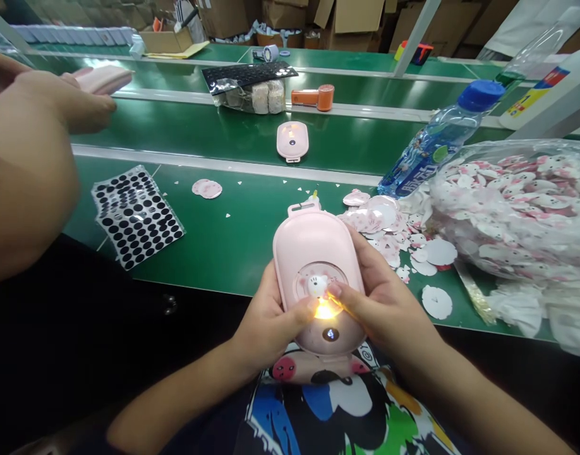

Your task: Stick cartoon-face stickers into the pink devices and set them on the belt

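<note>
A pink oval device (313, 243) is held upright between my two hands, above my lap. My left hand (271, 316) grips its left edge, and my right hand (382, 297) grips the right edge. Both thumbs rest on the front, beside a small white cat-face piece (317, 284) in the round recess. A yellow-orange light glows just below that piece, and a small dark oval display (330, 334) is lit underneath. The fingers behind the device are hidden.
Black-dot sticker sheets (141, 218) lie left on the green table (199, 253). Cut-outs, a plastic bag of cat-face pieces (531, 208) and a blue-capped bottle (427, 145) are right. Another pink device (292, 140) lies ahead. At left a person's hand (76, 104) holds a pink item.
</note>
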Tool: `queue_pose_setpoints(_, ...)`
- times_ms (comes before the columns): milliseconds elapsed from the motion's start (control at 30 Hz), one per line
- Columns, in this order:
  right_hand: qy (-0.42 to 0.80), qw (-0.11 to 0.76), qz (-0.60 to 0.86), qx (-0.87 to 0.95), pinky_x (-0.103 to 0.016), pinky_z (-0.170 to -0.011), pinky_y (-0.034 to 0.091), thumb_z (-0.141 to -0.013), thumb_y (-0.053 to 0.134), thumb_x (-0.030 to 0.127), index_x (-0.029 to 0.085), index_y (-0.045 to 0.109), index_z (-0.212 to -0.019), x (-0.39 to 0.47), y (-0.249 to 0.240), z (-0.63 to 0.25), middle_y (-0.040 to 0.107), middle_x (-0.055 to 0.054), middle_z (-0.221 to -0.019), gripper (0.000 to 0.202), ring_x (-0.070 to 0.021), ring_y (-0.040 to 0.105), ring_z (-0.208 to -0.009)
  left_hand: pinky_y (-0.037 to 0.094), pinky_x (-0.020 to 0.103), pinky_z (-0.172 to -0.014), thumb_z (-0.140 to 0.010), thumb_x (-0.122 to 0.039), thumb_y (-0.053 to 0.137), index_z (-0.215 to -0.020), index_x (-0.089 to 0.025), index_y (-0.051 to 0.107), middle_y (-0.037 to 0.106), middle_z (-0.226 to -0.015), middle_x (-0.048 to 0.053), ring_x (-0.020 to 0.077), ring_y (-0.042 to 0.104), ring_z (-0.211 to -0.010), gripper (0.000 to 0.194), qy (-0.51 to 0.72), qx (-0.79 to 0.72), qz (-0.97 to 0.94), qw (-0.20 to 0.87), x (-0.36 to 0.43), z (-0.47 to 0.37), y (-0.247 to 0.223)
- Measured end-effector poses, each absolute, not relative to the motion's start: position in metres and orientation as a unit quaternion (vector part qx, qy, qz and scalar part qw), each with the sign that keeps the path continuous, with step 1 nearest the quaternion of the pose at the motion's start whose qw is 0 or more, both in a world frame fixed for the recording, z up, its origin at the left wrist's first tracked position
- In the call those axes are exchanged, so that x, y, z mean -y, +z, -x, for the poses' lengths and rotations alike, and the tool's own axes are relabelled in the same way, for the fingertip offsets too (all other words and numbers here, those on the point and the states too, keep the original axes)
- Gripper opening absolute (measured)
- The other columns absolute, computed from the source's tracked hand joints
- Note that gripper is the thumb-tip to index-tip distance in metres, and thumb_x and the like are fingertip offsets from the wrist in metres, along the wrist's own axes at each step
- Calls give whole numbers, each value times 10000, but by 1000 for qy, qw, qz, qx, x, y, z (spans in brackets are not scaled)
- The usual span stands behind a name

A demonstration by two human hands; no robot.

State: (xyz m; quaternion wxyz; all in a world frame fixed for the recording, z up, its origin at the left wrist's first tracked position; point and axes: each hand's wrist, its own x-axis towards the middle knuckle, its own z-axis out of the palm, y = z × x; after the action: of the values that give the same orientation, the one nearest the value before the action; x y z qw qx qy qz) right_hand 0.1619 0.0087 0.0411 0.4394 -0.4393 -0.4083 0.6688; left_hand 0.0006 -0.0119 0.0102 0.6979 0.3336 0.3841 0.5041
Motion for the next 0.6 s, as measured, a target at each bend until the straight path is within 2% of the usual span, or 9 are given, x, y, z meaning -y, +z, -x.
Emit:
queue_pose_setpoints(100, 661, 439, 436, 424, -354, -999, 541, -845, 692, 236, 403, 432, -1411, -8, 44, -162, 457, 51, -1503, 646, -224, 467, -1350, 563, 342, -862, -812, -270, 761, -1290, -251, 484, 649, -1199, 74, 252, 631, -1088, 553, 504, -385, -330, 699, 12, 0, 11)
queue_pose_setpoints(333, 632, 416, 479, 444, -430, -1060, 484, -828, 692, 274, 374, 406, -1442, -10, 45, -162, 431, 19, -1520, 684, -256, 437, -1369, 567, 303, -841, -817, -223, 749, -1283, -252, 506, 673, -1182, 69, 226, 653, -1059, 527, 514, -371, -314, 707, 14, -1, 9)
queue_pose_setpoints(467, 602, 450, 445, 487, -463, -1057, 467, -826, 709, 353, 424, 277, -1497, -18, 38, -171, 475, -18, -1462, 802, -259, 497, -1305, 552, 360, -909, -830, -172, 689, -1271, -243, 543, 691, -1174, 78, 234, 656, -1079, 470, 615, -303, -278, 673, 7, -4, 14)
queue_pose_setpoints(533, 586, 492, 404, 501, -431, -1027, 489, -848, 687, 376, 442, 297, -1485, -21, 32, -175, 498, -23, -1431, 751, -251, 513, -1285, 535, 346, -941, -840, -141, 652, -1235, -271, 572, 702, -1157, 47, 199, 654, -1081, 423, 684, -265, -277, 620, -3, -6, 22)
queue_pose_setpoints(600, 568, 521, 388, 505, -373, -983, 517, -887, 637, 384, 438, 370, -1453, -22, 24, -178, 493, -24, -1443, 629, -231, 543, -1252, 511, 319, -973, -845, -112, 630, -1254, -328, 559, 705, -1157, 9, 158, 654, -1079, 467, 739, -224, -290, 565, -19, -9, 34)
